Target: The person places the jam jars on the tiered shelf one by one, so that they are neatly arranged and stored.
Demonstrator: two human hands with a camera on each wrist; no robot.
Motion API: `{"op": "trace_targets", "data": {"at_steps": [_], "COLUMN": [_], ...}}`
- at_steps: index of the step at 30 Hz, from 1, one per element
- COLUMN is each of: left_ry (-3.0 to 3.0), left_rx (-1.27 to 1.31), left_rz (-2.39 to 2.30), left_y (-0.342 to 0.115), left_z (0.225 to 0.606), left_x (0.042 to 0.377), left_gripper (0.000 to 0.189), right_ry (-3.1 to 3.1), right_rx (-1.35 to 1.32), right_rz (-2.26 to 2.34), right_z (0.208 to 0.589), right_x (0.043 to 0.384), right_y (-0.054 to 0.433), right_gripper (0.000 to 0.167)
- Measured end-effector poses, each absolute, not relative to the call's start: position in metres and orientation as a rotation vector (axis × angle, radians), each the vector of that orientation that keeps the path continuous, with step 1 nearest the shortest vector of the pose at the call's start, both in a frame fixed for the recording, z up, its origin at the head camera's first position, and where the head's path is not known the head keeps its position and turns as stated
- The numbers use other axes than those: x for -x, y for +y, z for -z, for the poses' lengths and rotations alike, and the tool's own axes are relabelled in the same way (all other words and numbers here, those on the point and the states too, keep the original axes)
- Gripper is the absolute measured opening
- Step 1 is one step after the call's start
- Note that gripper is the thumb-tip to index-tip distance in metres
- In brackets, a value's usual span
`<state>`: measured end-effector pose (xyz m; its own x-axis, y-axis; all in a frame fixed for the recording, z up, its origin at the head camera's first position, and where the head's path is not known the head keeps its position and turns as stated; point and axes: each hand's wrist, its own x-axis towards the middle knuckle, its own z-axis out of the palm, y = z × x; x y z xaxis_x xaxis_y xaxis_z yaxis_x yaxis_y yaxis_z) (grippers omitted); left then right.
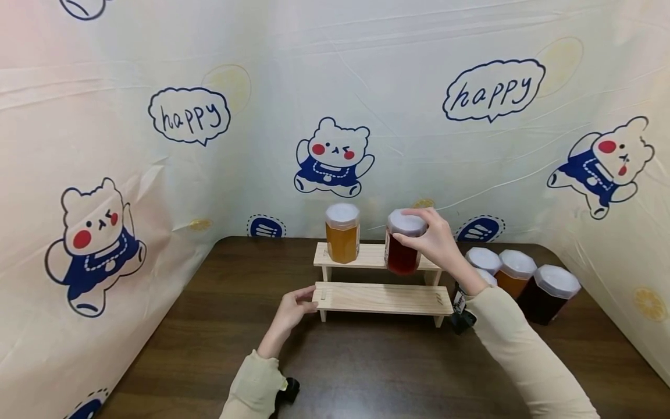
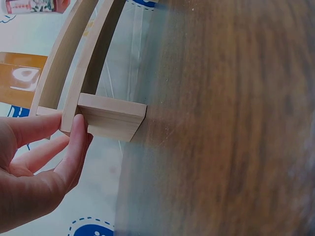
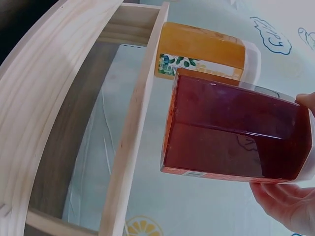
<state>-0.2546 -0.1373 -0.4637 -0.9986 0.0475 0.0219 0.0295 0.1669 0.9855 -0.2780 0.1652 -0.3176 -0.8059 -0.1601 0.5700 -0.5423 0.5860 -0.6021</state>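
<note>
My right hand (image 1: 430, 235) grips a jar of dark red liquid (image 1: 402, 254) near its white lid, fingers and thumb spread round the top. The jar is held up at the upper step of a two-step wooden rack (image 1: 382, 298); a narrow gap shows between its base and the step in the right wrist view. On that step's left side stands a jar of amber liquid (image 1: 342, 238), its white lid on. At the left end of the lower step, my left hand (image 1: 292, 311) pinches the board between thumb and fingers (image 2: 76, 142).
Several more lidded jars cluster on the brown table (image 1: 209, 349) to the right of the rack, among them a dark jar (image 1: 544, 297) and an amber jar (image 1: 515, 273). My right forearm partly covers them. A printed curtain (image 1: 398, 145) hangs behind the table and along its sides.
</note>
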Motion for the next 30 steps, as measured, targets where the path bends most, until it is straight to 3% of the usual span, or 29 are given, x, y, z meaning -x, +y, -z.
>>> {"op": "trace_targets", "data": {"at_steps": [7, 14, 22, 30], "left_ry": [2.37, 2.322, 2.379, 2.388], "left_rx": [-0.092, -0.342, -0.078, -0.065], "left_rz": [-2.029, -2.124, -2.034, -2.026], "left_y": [-0.139, -0.146, -0.138, -0.137], "left_z": [0.463, 0.475, 0.462, 0.464], "left_x": [0.254, 0.258, 0.254, 0.255], "left_gripper": [0.04, 0.04, 0.039, 0.039], "right_ry": [-2.401, -2.427, -2.439, -2.437], "right_rx": [-0.52, -0.495, -0.463, -0.468], "right_rz": [-1.126, -1.163, -1.177, -1.167], "right_z": [0.318, 0.32, 0.322, 0.325], "right_x": [0.29, 0.3, 0.311, 0.316], "right_y": [0.152, 0.139, 0.131, 0.126], "right_gripper": [0.047, 0.045, 0.045, 0.046]}}
